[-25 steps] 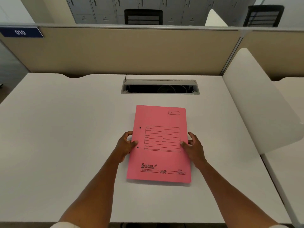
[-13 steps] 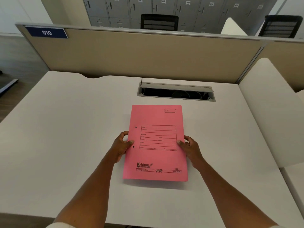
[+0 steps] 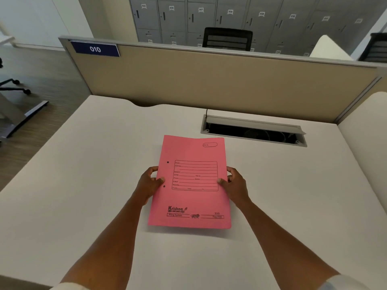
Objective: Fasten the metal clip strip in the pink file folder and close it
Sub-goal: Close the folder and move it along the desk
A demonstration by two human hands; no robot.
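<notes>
The pink file folder (image 3: 191,197) is closed, its printed cover facing up, with two punch holes near its left edge. It is held just above the white desk (image 3: 83,195), a shadow under its near edge. My left hand (image 3: 147,185) grips the left edge, thumb on the cover. My right hand (image 3: 235,186) grips the right edge the same way. The metal clip strip is hidden from view.
An open cable tray slot (image 3: 253,132) is set into the desk behind the folder. A beige partition (image 3: 209,84) with a blue "010" label (image 3: 95,49) closes the far side. A white divider panel (image 3: 364,147) stands at the right. Office chair base (image 3: 14,86) at the left.
The view has swung to the left and closer. Both hands keep the same grip on the closed folder, which has shifted slightly left over the desk.
</notes>
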